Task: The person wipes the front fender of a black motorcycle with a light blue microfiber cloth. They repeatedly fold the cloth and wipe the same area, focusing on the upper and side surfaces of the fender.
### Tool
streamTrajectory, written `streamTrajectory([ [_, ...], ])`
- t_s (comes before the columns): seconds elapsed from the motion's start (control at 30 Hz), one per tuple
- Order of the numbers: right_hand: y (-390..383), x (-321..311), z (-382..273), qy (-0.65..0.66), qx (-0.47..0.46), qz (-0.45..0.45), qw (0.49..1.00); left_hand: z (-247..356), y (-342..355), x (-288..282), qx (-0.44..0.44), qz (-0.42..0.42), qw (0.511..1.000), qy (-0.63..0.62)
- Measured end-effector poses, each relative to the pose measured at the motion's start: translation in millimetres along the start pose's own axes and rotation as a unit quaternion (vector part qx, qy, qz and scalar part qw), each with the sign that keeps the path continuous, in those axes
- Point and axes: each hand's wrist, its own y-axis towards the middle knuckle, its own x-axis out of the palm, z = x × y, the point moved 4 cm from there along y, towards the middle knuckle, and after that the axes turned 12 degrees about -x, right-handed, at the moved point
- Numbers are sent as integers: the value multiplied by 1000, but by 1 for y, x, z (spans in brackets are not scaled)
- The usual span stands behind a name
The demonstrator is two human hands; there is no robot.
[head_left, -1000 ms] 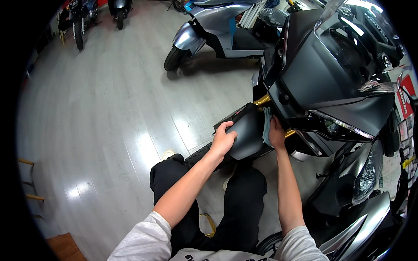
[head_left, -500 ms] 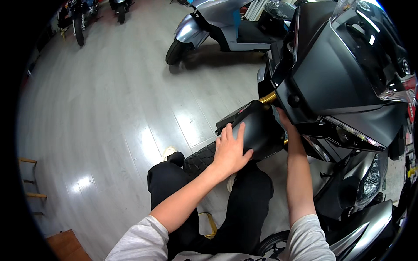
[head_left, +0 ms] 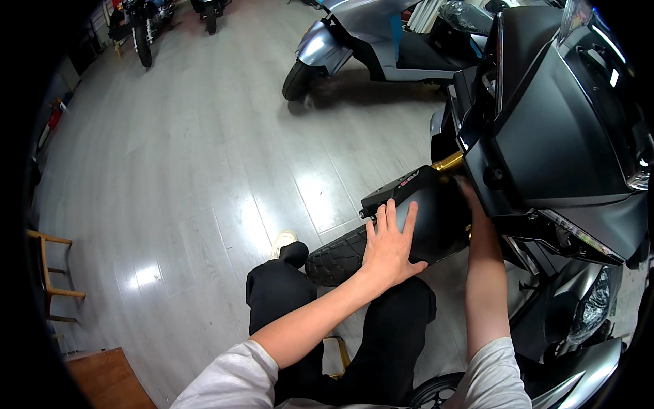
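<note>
The matte black front mudguard of a dark scooter lies in front of me, above its knobby front tyre. My left hand rests on the mudguard's near end with fingers spread and the thumb apart. At the mudguard's rear end, under the scooter's nose, my right hand reaches in. Its fingers are hidden there, so what they hold cannot be made out. Beside that spot a gold fork tube shows.
A silver-blue scooter stands beyond. More two-wheelers, one a motorcycle, are parked far left. A wooden stool and a brown board are at the left. Another silver scooter part lies close at my right.
The scene has shifted right in the view. My left hand stays spread on the mudguard. My right hand has gone deeper behind it, and the greyish cloth-like piece beside it is now out of sight.
</note>
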Motion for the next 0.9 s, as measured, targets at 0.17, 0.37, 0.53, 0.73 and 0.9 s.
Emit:
streamTrajectory([
  [0.17,-7,-12,-8,8,-21,2,1000,-1,-1,-1,1,17,1000,23],
  [0.37,-32,-20,-30,20,-55,18,998,2,0,0,-3,24,999,46],
  [0.53,-62,-26,-64,28,-84,53,995,6,-1,0,9,35,998,45],
  [0.73,-116,-74,-212,27,83,-49,995,-7,-6,1,12,58,998,37],
  [0.9,-155,-61,-236,-92,-83,178,976,-4,-1,3,87,57,994,-13],
])
